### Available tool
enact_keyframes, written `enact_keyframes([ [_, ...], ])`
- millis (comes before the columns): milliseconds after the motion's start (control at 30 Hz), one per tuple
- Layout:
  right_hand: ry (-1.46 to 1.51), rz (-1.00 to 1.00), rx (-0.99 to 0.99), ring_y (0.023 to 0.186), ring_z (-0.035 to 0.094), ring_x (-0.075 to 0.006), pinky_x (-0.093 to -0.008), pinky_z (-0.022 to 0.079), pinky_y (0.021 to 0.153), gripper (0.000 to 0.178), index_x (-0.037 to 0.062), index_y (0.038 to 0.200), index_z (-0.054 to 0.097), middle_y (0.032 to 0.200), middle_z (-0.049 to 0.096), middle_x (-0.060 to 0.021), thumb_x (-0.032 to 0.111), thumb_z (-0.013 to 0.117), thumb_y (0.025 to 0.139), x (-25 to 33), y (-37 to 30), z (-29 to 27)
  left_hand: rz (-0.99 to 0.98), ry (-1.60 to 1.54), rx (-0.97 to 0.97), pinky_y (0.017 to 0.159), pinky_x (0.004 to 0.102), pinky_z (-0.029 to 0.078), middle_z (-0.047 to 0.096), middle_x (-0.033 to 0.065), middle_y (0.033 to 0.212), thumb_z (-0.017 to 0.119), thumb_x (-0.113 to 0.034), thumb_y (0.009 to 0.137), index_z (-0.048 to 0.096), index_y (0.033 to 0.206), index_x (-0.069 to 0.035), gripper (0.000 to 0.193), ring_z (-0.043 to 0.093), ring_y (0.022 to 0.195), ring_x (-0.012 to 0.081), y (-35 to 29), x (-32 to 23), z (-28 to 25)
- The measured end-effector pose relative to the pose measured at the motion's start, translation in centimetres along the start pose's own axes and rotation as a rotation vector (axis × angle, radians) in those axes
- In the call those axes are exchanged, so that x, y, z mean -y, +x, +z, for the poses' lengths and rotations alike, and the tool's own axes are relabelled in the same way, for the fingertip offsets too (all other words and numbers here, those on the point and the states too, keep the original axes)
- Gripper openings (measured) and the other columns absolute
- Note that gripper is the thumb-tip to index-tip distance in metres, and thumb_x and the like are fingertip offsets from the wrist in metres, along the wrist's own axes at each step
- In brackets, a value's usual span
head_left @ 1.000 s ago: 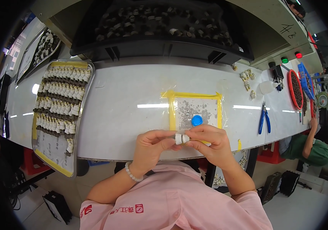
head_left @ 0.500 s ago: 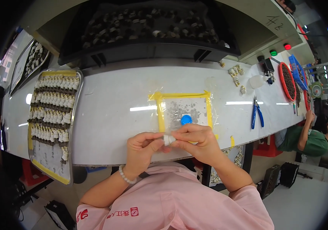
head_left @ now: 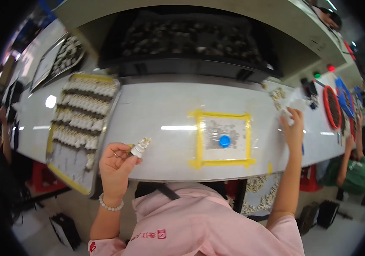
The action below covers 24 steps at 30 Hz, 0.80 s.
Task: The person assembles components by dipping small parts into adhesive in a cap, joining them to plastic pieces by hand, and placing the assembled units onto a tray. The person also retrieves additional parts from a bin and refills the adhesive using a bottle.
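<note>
My left hand point(head_left: 117, 164) pinches a small white piece point(head_left: 140, 147) between thumb and fingers, above the table's front part. The piece has a round white base and a knobbly cream-and-yellow top. Far to the right, my right hand point(head_left: 294, 122) closes its thumb and fingertips round another small whitish piece point(head_left: 285, 114), mostly covered by them. Beside that hand lie more cream-and-yellow pieces point(head_left: 278, 94) and a white bottle point(head_left: 299, 104). A metal tray point(head_left: 72, 176) left of my left hand holds rows of similar white pieces point(head_left: 80, 104) with dark lower parts.
A yellow-taped square point(head_left: 251, 132) on the white table point(head_left: 161, 106) bears a blue cap point(head_left: 224, 141). Behind stands a dark tray point(head_left: 169, 64) of small pieces under a housing. Red basket point(head_left: 331, 107) and blue bin point(head_left: 344, 97) are at right. A person in green point(head_left: 353, 173) sits beyond.
My hands were together over the table with a white piece between them. They have parted: the left moved left with a piece, the right reached far right to another. The view has shifted.
</note>
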State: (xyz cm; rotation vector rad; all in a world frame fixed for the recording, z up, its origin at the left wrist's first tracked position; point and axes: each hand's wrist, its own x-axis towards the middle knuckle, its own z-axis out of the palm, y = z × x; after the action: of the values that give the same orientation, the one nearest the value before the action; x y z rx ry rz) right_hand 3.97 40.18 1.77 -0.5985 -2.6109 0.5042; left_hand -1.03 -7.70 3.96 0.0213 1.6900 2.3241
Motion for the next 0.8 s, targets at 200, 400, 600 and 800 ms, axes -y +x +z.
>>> enact_keyframes([
  [200,0.065,0.066,0.089,0.072,0.056,-0.0182,-0.0289,0.046,0.065,0.024,0.0008,0.102,0.058,0.092,0.059,-0.0085,-0.001,0.057,0.078,-4.2,0.1,0.0,0.32,0.566,-0.524,0.068,0.02,0.046,0.06,0.0044,0.09,0.06,0.007,0.082,0.055,0.11,0.003,0.028,0.056,0.076,0.0072,-4.1,-5.4,-9.8],
  [400,0.075,0.056,0.184,0.073,0.051,-0.0172,-0.028,0.045,0.067,0.034,0.0011,0.109,0.058,0.089,0.056,-0.0089,-0.003,0.05,0.076,-3.2,-0.6,0.3,0.217,0.767,-0.635,0.065,0.0216,0.046,0.062,0.0035,0.09,0.064,0.004,0.078,0.063,0.103,-0.001,0.025,0.057,0.074,0.0075,-7.0,-4.6,-15.0],
  [600,0.055,0.071,0.323,0.078,0.049,-0.0168,-0.0264,0.043,0.074,0.043,0.001,0.116,0.056,0.092,0.054,-0.0087,-0.006,0.048,0.074,0.3,-1.4,-0.8,0.19,1.091,-0.458,0.07,0.0285,0.047,0.066,0.0074,0.09,0.065,-0.005,0.078,0.066,0.102,-0.006,0.024,0.061,0.081,0.0186,-5.2,-3.3,-14.0],
  [800,0.768,0.222,0.409,0.095,0.053,-0.0107,-0.0228,0.04,0.087,0.043,-0.0035,0.122,0.053,0.103,0.057,-0.0036,-0.007,0.05,0.079,3.5,-3.6,-1.3,0.126,1.126,-0.357,0.074,0.0304,0.046,0.064,0.0109,0.095,0.062,-0.004,0.08,0.064,0.104,-0.002,0.025,0.059,0.09,0.0237,-4.6,-3.7,-13.1],
])
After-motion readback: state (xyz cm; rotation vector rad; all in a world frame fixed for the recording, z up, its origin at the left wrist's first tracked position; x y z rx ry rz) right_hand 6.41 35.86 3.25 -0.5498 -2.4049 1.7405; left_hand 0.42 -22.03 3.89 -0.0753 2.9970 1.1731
